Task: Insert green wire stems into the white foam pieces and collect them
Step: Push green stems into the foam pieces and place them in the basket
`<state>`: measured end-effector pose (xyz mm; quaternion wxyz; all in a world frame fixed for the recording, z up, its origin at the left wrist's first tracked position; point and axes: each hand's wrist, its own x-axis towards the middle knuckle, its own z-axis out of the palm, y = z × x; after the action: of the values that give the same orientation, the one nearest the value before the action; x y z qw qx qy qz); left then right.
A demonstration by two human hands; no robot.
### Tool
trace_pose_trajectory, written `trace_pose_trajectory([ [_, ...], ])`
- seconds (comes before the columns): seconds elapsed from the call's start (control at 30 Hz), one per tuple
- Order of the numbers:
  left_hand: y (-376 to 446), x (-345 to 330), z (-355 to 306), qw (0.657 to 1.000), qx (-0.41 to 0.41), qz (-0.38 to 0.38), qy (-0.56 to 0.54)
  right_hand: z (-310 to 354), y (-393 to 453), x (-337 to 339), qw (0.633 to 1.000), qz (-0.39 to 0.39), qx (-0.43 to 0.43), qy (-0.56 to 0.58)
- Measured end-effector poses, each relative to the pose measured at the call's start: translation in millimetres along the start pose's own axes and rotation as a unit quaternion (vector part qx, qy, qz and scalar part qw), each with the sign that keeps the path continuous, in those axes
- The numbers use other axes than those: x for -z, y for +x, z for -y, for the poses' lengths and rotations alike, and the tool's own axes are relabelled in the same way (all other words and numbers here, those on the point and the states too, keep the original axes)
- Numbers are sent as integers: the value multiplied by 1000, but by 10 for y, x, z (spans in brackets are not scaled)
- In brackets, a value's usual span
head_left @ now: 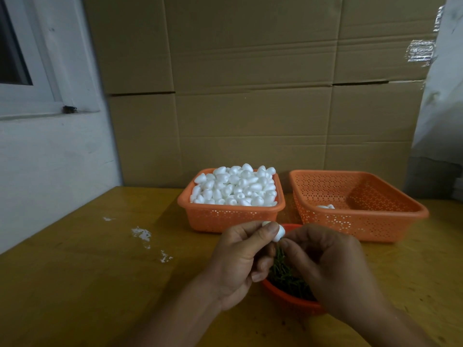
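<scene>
My left hand (pixel 240 256) pinches a white foam piece (pixel 279 232) between thumb and fingers, just above a small red bowl (pixel 288 300) of green wire stems (pixel 285 274). My right hand (pixel 325 269) meets it from the right, its fingertips curled at the foam's lower end; any stem in them is hidden. An orange basket (pixel 215 219) heaped with white foam pieces (pixel 235 186) stands behind. To its right a second orange basket (pixel 360 226) holds a few foam pieces (pixel 325 207).
The wooden table (pixel 100 284) carries white foam crumbs (pixel 142 234) at the left. Large cardboard boxes (pixel 250 96) form a wall behind the baskets. A white wall with a window frame (pixel 30 91) lies at the left.
</scene>
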<state>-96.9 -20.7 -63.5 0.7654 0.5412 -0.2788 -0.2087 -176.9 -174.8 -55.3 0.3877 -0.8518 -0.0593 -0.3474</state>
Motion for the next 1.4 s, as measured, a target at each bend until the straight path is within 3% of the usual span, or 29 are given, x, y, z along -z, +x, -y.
trace_pose_trajectory([
  [0.47,-5,-46,1,995,-58,-3,82,23,-1,-25,999,-13,12,28],
  [0.77,-5,-88,62,974,-131,-41,178,44,-20,-42,999,-15,14,41],
  [1.4,-5,-41,42,969,-151,-14,194,71,-43,-32,996,-7,3,94],
])
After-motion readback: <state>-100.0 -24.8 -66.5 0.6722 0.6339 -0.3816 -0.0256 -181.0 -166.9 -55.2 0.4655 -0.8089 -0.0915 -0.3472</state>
